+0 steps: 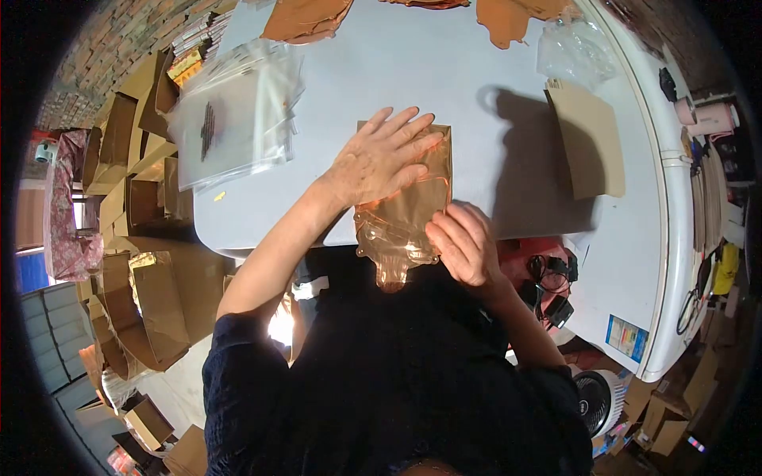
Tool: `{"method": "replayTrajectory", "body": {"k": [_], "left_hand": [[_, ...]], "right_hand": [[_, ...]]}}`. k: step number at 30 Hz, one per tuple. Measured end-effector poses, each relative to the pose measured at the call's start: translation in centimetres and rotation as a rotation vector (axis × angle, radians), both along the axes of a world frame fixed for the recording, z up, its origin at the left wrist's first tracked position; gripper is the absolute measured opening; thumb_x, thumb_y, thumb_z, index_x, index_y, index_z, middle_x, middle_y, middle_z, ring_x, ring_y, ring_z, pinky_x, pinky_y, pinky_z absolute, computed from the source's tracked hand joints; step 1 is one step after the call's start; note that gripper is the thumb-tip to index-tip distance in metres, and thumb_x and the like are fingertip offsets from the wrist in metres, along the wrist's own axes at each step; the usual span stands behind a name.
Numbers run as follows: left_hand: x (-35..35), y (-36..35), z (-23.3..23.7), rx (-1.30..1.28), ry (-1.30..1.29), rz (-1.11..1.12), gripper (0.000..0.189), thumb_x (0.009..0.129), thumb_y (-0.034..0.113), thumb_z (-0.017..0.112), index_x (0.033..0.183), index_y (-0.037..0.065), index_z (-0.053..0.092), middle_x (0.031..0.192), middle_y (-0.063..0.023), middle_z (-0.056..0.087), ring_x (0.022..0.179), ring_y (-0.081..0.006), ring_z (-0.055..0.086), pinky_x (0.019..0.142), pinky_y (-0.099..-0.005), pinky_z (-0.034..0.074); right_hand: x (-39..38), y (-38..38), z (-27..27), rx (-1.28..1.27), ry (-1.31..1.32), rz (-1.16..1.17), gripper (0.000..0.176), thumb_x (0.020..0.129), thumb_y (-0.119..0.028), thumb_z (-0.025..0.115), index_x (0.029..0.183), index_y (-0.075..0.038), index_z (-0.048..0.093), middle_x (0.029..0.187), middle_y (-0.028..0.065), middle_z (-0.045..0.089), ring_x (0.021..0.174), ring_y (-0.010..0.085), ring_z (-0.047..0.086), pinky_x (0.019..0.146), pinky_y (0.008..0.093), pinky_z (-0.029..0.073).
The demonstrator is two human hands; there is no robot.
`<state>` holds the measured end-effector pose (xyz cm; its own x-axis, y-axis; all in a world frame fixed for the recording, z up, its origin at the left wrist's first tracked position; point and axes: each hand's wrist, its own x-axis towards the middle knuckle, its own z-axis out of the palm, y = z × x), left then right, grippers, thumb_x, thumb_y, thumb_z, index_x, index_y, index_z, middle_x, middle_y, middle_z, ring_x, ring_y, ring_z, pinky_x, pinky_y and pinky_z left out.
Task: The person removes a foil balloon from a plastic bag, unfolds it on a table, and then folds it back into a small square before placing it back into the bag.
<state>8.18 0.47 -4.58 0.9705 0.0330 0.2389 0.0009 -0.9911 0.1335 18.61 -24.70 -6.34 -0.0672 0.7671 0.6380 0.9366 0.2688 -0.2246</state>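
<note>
White table (444, 63) w/ hard light on it, dark shadow (524, 159) just right of the right hand (464, 242). Brick wall (103, 47) far up-left of the left hand (381, 159). Cardboard boxes (151, 301) stacked to its left, over pale floor (178, 389). Fan (599, 401) below-right of right hand, nr table edge.

Left hand (379, 159) flat, fingers spread; right hand (464, 242) curled, knuckles up

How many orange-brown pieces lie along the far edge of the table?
3 orange-brown pieces: one on the left, a thin one in the middle, one on the right. More may be hidden beyond the frame.
</note>
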Motion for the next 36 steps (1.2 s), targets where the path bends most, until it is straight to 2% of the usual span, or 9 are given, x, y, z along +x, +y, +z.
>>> {"method": "replayTrajectory", "body": {"k": [1,4,10,15,18,27,30,31,36], "left_hand": [[-0.1,-0.1,0.0,-0.004,-0.003,0.002,0.062,0.108,0.057,0.039,0.159,0.022,0.044,0.167,-0.0089,0.037,0.156,-0.0294,0.029,0.129,-0.052,0.019],[-0.1,-0.1,0.0,-0.008,-0.009,0.005,0.066,0.106,0.061,0.039,0.159,0.023,0.044,0.167,-0.0089,0.037,0.157,-0.0292,0.028,0.13,-0.0519,0.018],[-0.1,0.0,-0.1,0.012,-0.011,0.003,0.073,0.102,0.068,0.043,0.16,0.023,0.044,0.168,-0.0093,0.036,0.157,-0.0286,0.028,0.13,-0.0527,0.018],[0.0,-0.1,0.2,0.06,-0.008,0.008,0.082,0.095,0.063,0.057,0.161,0.02,0.039,0.17,-0.0078,0.03,0.158,-0.0275,0.026,0.13,-0.053,0.018],[-0.1,0.1,0.3,-0.015,0.001,-0.01,0.089,0.09,0.059,0.064,0.163,0.018,0.034,0.172,-0.0073,0.026,0.159,-0.0262,0.024,0.131,-0.0529,0.017],[0.3,0.6,1.5,-0.059,-0.113,0.081,0.075,0.101,0.053,0.056,0.162,0.014,0.038,0.169,-0.0123,0.031,0.158,-0.0322,0.024,0.131,-0.0524,0.016],[-0.8,1.9,2.9,-0.432,-0.159,0.084,0.061,0.106,0.043,0.053,0.156,0.008,0.046,0.166,-0.017,0.037,0.157,-0.0353,0.026,0.13,-0.0498,0.019],[-1.4,1.8,3.0,-0.571,-0.288,0.105,0.049,0.108,0.035,0.052,0.145,0.003,0.058,0.147,-0.0199,0.058,0.145,-0.0366,0.044,0.122,-0.0468,0.033],[-7.2,-0.1,4.9,-0.948,-0.083,0.27,0.043,0.105,0.035,0.058,0.128,0.001,0.07,0.11,-0.0129,0.068,0.111,-0.03,0.056,0.101,-0.0464,0.043]], "right_hand": [[-0.6,0.3,0.5,0.03,-0.034,-0.017,0.026,0.083,-0.003,0.077,0.108,0.001,0.075,0.114,0.0139,0.071,0.111,0.0305,0.066,0.095,0.0476,0.057],[-0.5,0.4,-0.7,0.012,0.023,0.008,0.029,0.085,-0.006,0.074,0.115,-0.005,0.075,0.12,0.0089,0.07,0.12,0.0273,0.063,0.105,0.0461,0.054],[-0.5,0.8,0.8,-0.075,0.26,-0.044,0.025,0.084,-0.006,0.074,0.108,-0.003,0.073,0.111,0.0092,0.072,0.108,0.0271,0.065,0.094,0.0432,0.054],[-0.7,3.0,4.6,-0.326,0.607,-0.322,0.008,0.096,-0.008,0.065,0.094,-0.001,0.063,0.076,0.0174,0.063,0.076,0.0379,0.064,0.071,0.0489,0.049],[0.4,3.8,3.5,-0.332,0.59,-0.304,0.012,0.1,-0.009,0.061,0.102,0.001,0.067,0.081,0.0195,0.065,0.074,0.0396,0.064,0.065,0.0431,0.048],[0.9,5.3,4.5,-0.522,0.527,-0.389,0.016,0.1,-0.014,0.059,0.093,0.001,0.06,0.079,0.0269,0.064,0.08,0.0493,0.064,0.064,0.0515,0.049],[1.1,5.2,4.2,-0.541,0.546,-0.391,0.017,0.099,-0.014,0.059,0.091,0.0,0.059,0.078,0.0268,0.063,0.079,0.0497,0.064,0.064,0.0518,0.048],[1.1,5.3,4.1,-0.548,0.554,-0.395,0.017,0.099,-0.014,0.059,0.091,0.0,0.059,0.078,0.0266,0.063,0.079,0.0496,0.064,0.063,0.0518,0.048],[1.3,5.3,4.0,-0.549,0.522,-0.381,0.02,0.1,-0.018,0.062,0.09,-0.001,0.059,0.075,0.0248,0.065,0.073,0.0473,0.066,0.062,0.0534,0.049]]}}
